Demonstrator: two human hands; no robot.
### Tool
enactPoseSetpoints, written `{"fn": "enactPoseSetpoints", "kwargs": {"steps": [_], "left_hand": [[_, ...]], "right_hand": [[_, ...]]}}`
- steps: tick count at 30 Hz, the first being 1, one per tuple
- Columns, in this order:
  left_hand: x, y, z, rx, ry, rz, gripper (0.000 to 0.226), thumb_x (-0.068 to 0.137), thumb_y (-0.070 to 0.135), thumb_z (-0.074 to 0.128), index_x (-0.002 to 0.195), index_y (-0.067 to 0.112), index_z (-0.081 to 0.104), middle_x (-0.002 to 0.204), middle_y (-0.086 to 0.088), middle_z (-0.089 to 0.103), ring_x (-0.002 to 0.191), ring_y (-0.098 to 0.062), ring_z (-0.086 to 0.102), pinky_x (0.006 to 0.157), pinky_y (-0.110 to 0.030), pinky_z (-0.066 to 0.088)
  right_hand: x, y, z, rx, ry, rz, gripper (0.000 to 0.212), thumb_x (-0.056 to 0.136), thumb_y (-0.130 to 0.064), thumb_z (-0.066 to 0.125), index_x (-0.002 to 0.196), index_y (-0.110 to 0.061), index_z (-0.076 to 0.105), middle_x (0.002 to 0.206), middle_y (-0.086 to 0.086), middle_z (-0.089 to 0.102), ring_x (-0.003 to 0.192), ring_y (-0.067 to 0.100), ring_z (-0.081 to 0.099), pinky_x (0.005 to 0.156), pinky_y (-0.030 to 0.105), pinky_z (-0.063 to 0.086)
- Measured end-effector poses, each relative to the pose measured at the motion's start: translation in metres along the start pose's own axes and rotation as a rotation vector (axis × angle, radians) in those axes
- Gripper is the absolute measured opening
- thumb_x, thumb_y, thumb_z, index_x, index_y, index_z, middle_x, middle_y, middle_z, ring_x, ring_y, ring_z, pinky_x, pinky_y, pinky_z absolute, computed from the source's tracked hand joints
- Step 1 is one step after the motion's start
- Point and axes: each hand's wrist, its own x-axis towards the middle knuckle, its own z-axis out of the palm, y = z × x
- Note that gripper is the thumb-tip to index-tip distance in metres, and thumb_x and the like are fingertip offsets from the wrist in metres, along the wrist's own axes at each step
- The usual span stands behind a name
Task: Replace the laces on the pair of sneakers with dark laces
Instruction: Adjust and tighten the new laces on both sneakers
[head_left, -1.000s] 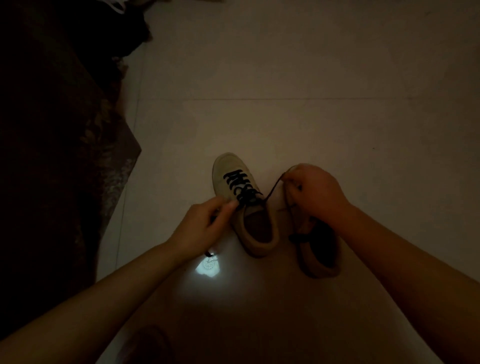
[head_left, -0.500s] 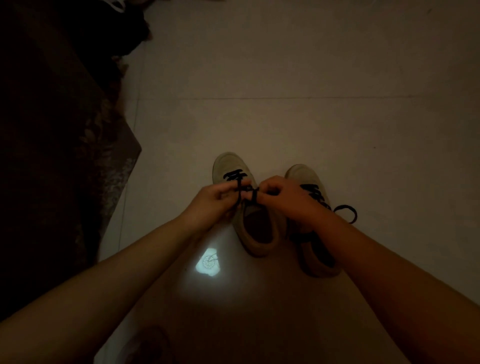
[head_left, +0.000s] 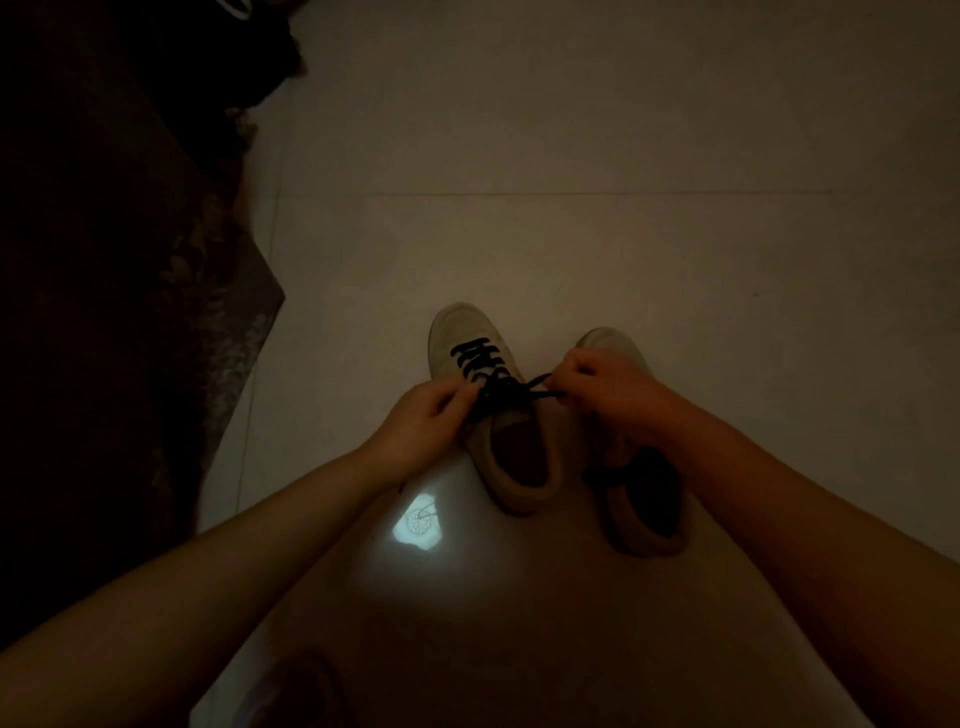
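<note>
Head view: on the floor (head_left: 675, 156), the dark lace (head_left: 498, 387) of the left sneaker (head_left: 483, 364) is pinched at each end by left hand (head_left: 421, 423) and right hand (head_left: 608, 395), apparently being tied; an even tightening pull is called for next.

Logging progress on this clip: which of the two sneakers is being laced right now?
The left sneaker, the one farther from the camera. Both hands pinch the dark lace ends above its tongue. The right sneaker sits partly hidden under the right hand.
</note>
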Motion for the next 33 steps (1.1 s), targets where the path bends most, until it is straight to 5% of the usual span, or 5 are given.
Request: {"fn": "enactPoseSetpoints", "kwargs": {"steps": [5, 18, 25, 28, 33], "left_hand": [[-0.009, -0.013, -0.004, -0.028, 0.037, -0.125, 0.037, 0.098, 0.029, 0.044, 0.066, 0.012, 0.05, 0.057, 0.002, 0.045, 0.044, 0.001, 0.039, 0.05, -0.021, 0.033], [-0.018, -0.031, -0.015, 0.06, 0.031, -0.152, 0.038, 0.098, 0.028, 0.044, 0.063, 0.014, 0.048, 0.058, -0.002, 0.045, 0.054, -0.013, 0.043, 0.056, -0.027, 0.033], [-0.038, 0.0, 0.02, 0.706, 0.312, 0.314, 0.041, 0.083, 0.037, 0.043, 0.112, 0.015, 0.063, 0.109, -0.007, 0.06, 0.1, -0.025, 0.049, 0.082, -0.037, 0.041], [-0.044, 0.017, 0.053, 0.903, 0.134, 0.525, 0.034, 0.08, 0.043, 0.052, 0.1, 0.019, 0.065, 0.098, 0.001, 0.064, 0.095, -0.019, 0.053, 0.078, -0.031, 0.032], [-0.036, 0.028, 0.073, 1.112, -0.227, 0.243, 0.037, 0.087, 0.046, 0.054, 0.094, 0.013, 0.067, 0.1, -0.003, 0.065, 0.1, -0.024, 0.059, 0.085, -0.034, 0.04]], "right_hand": [[-0.005, 0.012, -0.013, -0.058, 0.0, 0.045, 0.027, 0.09, -0.02, 0.056, 0.065, -0.017, 0.048, 0.06, -0.001, 0.047, 0.05, 0.01, 0.044, 0.037, 0.017, 0.033], [-0.004, 0.014, -0.031, -0.284, 0.017, -0.022, 0.027, 0.085, -0.015, 0.063, 0.062, -0.017, 0.049, 0.068, 0.001, 0.053, 0.065, 0.015, 0.053, 0.054, 0.024, 0.044], [-0.05, 0.027, -0.014, -0.223, 0.228, -0.192, 0.029, 0.085, -0.042, 0.061, 0.104, -0.02, 0.055, 0.098, -0.009, 0.05, 0.088, 0.005, 0.052, 0.074, 0.016, 0.043], [-0.085, 0.043, -0.023, -0.42, 0.191, -0.352, 0.034, 0.083, -0.049, 0.059, 0.103, -0.022, 0.059, 0.098, -0.011, 0.052, 0.087, 0.004, 0.051, 0.073, 0.012, 0.04], [-0.12, 0.093, -0.025, -0.856, 0.087, -0.491, 0.033, 0.079, -0.051, 0.046, 0.075, -0.023, 0.063, 0.072, -0.01, 0.059, 0.065, 0.01, 0.056, 0.065, 0.026, 0.047]]}}
